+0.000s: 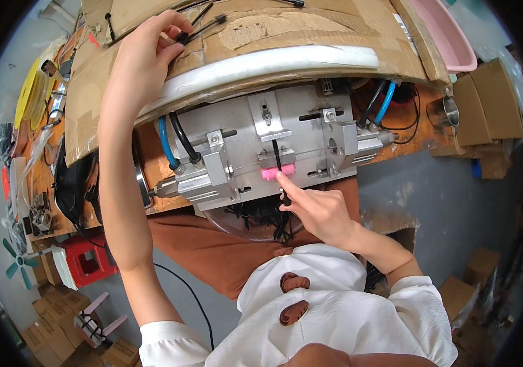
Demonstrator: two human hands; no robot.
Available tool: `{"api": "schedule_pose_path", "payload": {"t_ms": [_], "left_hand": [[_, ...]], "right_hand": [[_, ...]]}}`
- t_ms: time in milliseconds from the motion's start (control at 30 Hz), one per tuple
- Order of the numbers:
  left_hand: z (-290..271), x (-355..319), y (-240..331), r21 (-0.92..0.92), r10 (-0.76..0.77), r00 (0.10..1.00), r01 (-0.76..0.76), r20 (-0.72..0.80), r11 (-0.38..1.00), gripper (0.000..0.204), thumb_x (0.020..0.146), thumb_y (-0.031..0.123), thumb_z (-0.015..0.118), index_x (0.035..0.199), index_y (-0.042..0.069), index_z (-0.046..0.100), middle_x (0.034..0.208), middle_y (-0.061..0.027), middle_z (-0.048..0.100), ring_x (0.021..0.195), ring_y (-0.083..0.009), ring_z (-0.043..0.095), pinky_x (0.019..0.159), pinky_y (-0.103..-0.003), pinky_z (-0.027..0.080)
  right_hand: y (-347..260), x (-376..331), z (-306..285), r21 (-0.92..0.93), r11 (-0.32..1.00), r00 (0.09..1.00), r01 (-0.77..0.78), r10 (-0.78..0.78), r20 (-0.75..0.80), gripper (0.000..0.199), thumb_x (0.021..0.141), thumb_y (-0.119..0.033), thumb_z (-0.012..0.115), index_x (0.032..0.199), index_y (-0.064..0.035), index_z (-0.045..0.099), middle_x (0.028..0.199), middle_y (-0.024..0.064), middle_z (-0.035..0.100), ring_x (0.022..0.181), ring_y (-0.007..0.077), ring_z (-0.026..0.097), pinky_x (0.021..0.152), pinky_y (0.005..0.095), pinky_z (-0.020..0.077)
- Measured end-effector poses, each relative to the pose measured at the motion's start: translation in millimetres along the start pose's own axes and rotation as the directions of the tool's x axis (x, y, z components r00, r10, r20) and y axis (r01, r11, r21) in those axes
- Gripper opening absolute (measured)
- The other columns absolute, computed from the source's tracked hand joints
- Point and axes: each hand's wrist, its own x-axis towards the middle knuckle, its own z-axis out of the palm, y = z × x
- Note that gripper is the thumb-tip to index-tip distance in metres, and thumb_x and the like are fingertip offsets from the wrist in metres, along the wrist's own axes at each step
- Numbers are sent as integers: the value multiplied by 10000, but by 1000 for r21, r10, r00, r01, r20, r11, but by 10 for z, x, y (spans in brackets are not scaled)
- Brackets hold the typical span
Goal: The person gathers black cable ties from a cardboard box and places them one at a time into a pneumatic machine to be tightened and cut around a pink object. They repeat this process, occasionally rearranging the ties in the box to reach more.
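Observation:
At the upper left, my left hand (142,61) reaches over the cardboard (310,27), fingers closed on a thin black rod with a thicker end (205,29). Another black rod lies beside it. My right hand (325,214) is closed round the near end of a second black rod (277,153). That rod runs across a pink block (269,174) at the middle of a metal fixture (246,174), its far end at an upright bracket (267,116). My right index finger touches the pink block's near side. Pneumatic cylinders (203,189) flank the fixture.
A padded white strip (273,67) edges the cardboard above the fixture. Blue hoses (165,144) and black ones lead to the cylinders. Below the fixture, a clear bowl (218,223) holds several black rods. A metal cup (451,111) stands right, beside cardboard boxes (487,104).

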Motion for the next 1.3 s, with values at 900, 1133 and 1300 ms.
{"api": "schedule_pose_path", "payload": {"t_ms": [900,1133,1300], "left_hand": [[433,-1538,1054,118,46,961,-14,-274,993,640,722,-103,656,1330,35,512,1000,-113,572,866,-251,498,759,-347,433],[-93,-449,116,135,86,992,-73,-96,988,290,837,-41,554,1096,75,608,925,-113,573,899,-270,514,804,-372,431],[-482,303,-637,670,244,934,-7,-261,742,387,790,-81,555,1112,124,621,986,-71,600,924,-279,534,826,-379,454]], "right_hand": [[343,1866,-1248,174,905,920,-388,392,10,129,862,-109,653,941,-7,654,795,28,630,741,97,587,635,227,482],[507,2036,-1049,50,997,989,-52,59,-137,114,839,-34,661,945,8,653,784,35,639,729,95,587,679,240,469],[557,2050,-1011,-205,977,983,57,-92,-162,133,867,-156,667,948,-52,664,772,-4,642,692,76,560,581,237,417]]}}
